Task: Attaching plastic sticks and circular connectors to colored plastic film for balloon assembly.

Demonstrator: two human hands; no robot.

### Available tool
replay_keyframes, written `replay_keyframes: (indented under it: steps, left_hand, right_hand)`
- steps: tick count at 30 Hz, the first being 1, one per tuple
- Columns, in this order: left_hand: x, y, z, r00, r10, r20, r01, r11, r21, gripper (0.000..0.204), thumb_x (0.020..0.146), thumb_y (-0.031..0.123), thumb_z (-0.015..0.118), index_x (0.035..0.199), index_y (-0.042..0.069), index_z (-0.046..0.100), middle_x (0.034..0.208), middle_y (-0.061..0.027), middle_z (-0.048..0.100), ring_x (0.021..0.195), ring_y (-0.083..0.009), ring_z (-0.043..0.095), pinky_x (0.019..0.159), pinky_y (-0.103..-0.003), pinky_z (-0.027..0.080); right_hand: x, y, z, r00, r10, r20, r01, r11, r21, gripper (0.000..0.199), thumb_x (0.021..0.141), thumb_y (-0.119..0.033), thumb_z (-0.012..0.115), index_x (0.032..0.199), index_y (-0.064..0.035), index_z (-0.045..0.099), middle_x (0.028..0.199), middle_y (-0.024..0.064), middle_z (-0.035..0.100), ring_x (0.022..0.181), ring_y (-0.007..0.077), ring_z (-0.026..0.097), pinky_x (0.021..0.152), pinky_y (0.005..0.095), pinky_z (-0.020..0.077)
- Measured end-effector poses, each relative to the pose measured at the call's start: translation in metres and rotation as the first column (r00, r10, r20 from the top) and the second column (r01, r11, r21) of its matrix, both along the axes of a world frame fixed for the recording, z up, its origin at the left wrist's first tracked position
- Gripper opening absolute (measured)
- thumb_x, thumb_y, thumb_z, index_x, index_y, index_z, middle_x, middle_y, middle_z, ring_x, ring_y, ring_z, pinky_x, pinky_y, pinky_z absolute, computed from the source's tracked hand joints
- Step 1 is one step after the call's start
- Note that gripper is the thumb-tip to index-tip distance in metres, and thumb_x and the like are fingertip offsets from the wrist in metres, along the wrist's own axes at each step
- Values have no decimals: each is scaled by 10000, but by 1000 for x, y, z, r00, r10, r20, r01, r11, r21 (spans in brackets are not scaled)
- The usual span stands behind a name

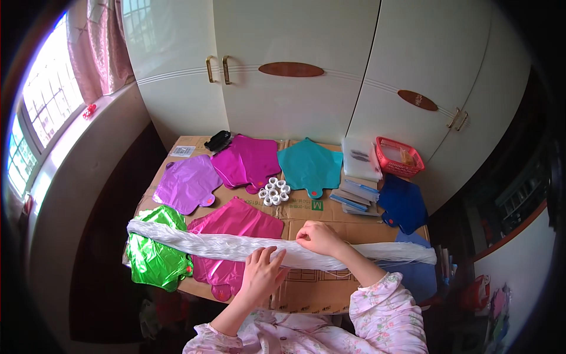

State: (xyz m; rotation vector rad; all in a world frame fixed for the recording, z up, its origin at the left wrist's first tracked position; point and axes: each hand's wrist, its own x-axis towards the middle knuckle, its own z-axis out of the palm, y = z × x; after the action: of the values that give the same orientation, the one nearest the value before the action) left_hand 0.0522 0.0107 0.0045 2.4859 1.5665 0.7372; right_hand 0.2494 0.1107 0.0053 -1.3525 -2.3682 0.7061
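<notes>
Now both forearms reach in from below: the left hand [261,273] lies flat, fingers spread, on a long white bundle of strings [224,245] stretched across the desk [306,212]. The right hand [319,238] curls over it, pinching strands. Its fingertips are hidden underneath.

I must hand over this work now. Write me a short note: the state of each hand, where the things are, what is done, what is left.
Left hand: open, palm down, fingers spread on the long white bundle of strips lying across the cardboard-covered table.
Right hand: fingers curled on the upper edge of the same bundle, seemingly picking at one strip; whether it is pinched is unclear.
Things: flat foil balloons lie in stacks by colour: green, pink, purple, magenta, teal, dark blue. White rings sit mid-table, a red basket at the far right.
Done: balloons are sorted and laid out.
Left: no strip is pulled free yet, no balloon tied.
</notes>
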Motion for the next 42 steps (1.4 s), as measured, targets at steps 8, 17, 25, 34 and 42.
replay_keyframes:
  steps: [8, 17, 25, 34, 42]
  left_hand:
    - [10, 7, -13, 998, 22, -51, -19, 999, 50, 538, 760, 352, 652, 1226, 120, 511, 1108, -114, 482, 1010, -292, 452, 838, -432, 365]
    - [14, 10, -22, 996, 51, -71, -47, 997, 58, 533, 751, 406, 645, 1194, 133, 531, 1050, -97, 483, 970, -274, 456, 814, -417, 352]
    - [14, 9, -22, 996, 79, -51, -74, 994, 79, 544, 760, 418, 628, 1210, 133, 516, 1034, -83, 492, 952, -253, 473, 803, -407, 352]
    - [17, 11, -24, 988, 89, -124, -72, 988, 137, 533, 754, 441, 618, 1184, 137, 532, 986, -62, 486, 927, -227, 473, 776, -395, 361]
    - [18, 11, -24, 988, 90, -127, -72, 988, 138, 543, 751, 454, 616, 1186, 143, 525, 978, -58, 483, 917, -226, 474, 768, -393, 364]
  right_hand:
    - [-8, -4, -11, 998, -5, -58, 9, 998, 66, 145, 743, -215, 636, 774, -83, 688, 774, 82, 613, 719, 248, 603, 673, 360, 475]
    - [-6, -7, -5, 984, -65, -168, 68, 998, 10, 115, 731, -189, 643, 732, -81, 683, 774, 86, 618, 739, 264, 606, 686, 376, 476]
    - [-5, -8, -10, 979, -61, -196, 66, 998, 17, 121, 734, -189, 662, 726, -70, 679, 749, 70, 620, 675, 238, 605, 629, 346, 474]
    - [-6, -8, -11, 948, -116, -295, 108, 993, -41, 124, 726, -191, 660, 718, -69, 678, 756, 84, 631, 684, 239, 615, 641, 343, 481]
    - [1, -3, -19, 781, -229, -581, 86, 961, -264, 154, 809, -186, 625, 801, -33, 643, 724, 52, 593, 626, 114, 553, 579, 271, 445]
